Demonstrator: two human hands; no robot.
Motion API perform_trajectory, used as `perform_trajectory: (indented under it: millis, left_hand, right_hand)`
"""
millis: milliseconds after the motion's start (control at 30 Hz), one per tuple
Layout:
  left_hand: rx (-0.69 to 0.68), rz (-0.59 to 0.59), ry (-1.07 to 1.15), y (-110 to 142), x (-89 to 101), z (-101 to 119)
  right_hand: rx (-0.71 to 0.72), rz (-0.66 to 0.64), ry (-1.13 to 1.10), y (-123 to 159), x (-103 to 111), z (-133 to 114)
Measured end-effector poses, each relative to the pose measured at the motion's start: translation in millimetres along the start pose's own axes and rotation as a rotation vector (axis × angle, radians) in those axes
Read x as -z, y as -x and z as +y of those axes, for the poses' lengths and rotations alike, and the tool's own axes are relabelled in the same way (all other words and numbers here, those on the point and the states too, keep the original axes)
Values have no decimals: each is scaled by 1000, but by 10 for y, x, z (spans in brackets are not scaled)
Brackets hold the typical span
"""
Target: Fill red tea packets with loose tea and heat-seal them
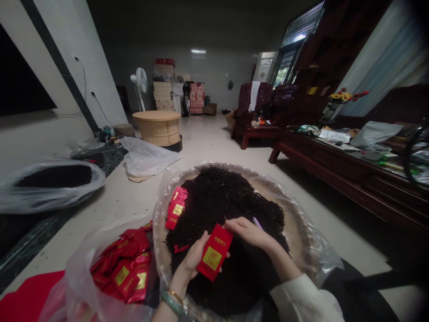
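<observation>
Over the round tray [300,232], nearer its left rim than its right, a red packet [214,253] with a yellow label is tilted, label side up. The person's left hand [195,256] grips it from the left and beneath, fingertips showing past its right side. The right hand [246,230] has its fingertips against the packet's top edge; I cannot tell whether they pinch it or only touch.

Under both hands, a heap of dark strands [228,192] covers most of the tray, leaving tan base bare along the right edge. Something slim and lilac [257,222] shows just beyond the right wrist. At the tray's left edge, more red packets [176,208] lie against the heap.

Close by that rim, an open plastic bag [78,255] holds a jumble of similar packets [124,270]. Farther left, a second bag [67,197] contains something dark. Past the tray's far edge I see a crumpled plastic sheet [147,156], a drum-shaped table [157,127] and a white fan [142,80]. Off to the right runs a long dark wooden table [318,167].
</observation>
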State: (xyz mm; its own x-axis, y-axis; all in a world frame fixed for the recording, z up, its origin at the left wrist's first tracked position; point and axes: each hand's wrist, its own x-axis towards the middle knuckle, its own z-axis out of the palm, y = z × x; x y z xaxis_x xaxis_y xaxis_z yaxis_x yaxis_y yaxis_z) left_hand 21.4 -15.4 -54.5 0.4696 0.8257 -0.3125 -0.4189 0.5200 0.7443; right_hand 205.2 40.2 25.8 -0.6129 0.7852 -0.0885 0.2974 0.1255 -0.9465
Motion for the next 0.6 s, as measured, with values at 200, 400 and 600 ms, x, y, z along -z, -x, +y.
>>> perform_trajectory:
  millis: [200, 400, 600]
  left_hand:
    - [38, -108, -60, 30, 40, -32]
    - [-35, -253, -71, 100, 86, 10]
    - [-27, -219, -44, 110, 74, -10]
  right_hand:
    - [68, -515, -5, 46, 148, -172]
    - [68, -427, 126, 38, 104, -210]
    - [51, -503, 142, 31, 6, -330]
